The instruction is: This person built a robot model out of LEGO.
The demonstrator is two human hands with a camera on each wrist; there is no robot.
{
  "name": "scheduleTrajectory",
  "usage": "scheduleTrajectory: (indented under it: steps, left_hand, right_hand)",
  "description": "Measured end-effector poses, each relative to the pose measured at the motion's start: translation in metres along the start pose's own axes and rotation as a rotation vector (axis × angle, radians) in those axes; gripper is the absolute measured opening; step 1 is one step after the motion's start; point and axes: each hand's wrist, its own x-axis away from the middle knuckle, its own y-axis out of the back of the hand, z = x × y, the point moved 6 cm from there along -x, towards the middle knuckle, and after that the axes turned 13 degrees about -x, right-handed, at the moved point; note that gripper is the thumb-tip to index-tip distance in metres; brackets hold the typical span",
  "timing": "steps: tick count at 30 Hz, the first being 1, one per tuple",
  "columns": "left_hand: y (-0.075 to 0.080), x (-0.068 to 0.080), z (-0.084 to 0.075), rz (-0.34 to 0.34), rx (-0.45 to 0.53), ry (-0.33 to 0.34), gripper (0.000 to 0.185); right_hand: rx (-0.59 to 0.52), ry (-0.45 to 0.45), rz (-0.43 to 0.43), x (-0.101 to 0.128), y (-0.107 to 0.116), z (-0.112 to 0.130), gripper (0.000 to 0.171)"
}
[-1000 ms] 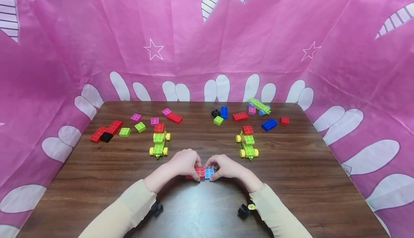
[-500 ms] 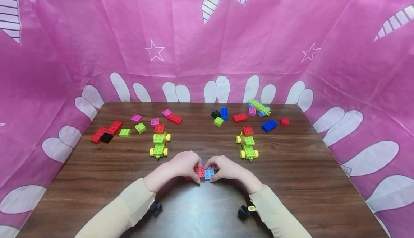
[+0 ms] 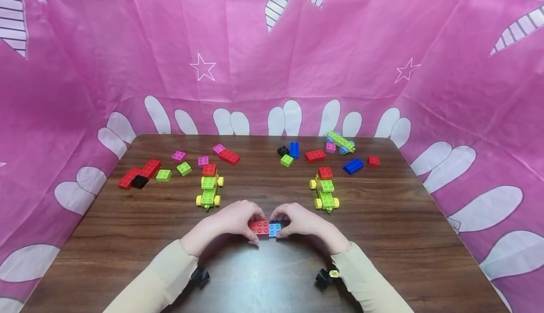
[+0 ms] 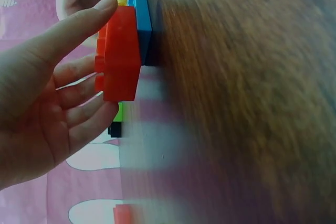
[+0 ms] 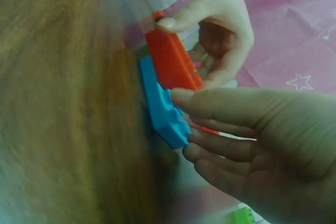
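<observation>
With right hand (image 3: 299, 220), pinches light-blue brick (image 3: 275, 230) between thumb and fingers. With left hand (image 3: 236, 216), straddles red brick (image 3: 260, 228), just left of light-blue brick in head view, with slack, unclenched fingers; cannot tell whether touching it. From head, looks side by side; from both wrists, reads as stacked, with red brick overlapping light-blue brick from above. From head only, sees in full: yellow-wheeled car (image 3: 208, 192) beyond and left of light-blue brick, second car (image 3: 327, 198) beyond and right.
</observation>
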Motion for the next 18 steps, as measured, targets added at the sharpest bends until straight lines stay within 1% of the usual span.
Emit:
scheduleTrajectory:
  steps: [3, 9, 14, 18]
  left_hand:
    - [-0.001, 0.0, 0.001, 0.013, 0.022, -0.011, 0.05]
    - [-0.003, -0.001, 0.003, 0.024, 0.048, -0.014, 0.042]
    - [-0.004, -0.001, 0.004, 0.02, 0.058, 0.01, 0.038]
    - [-0.005, -0.001, 0.004, 0.012, 0.058, 0.019, 0.038]
  right_hand:
    - [0.022, 0.04, -0.026, 0.004, 0.009, 0.004, 0.034]
    - [0.07, 0.107, -0.143, 0.014, 0.037, 0.019, 0.036]
    - [0.054, 0.16, -0.265, 0.025, 0.069, 0.035, 0.035]
    - [0.082, 0.218, -0.356, 0.032, 0.1, 0.042, 0.036]
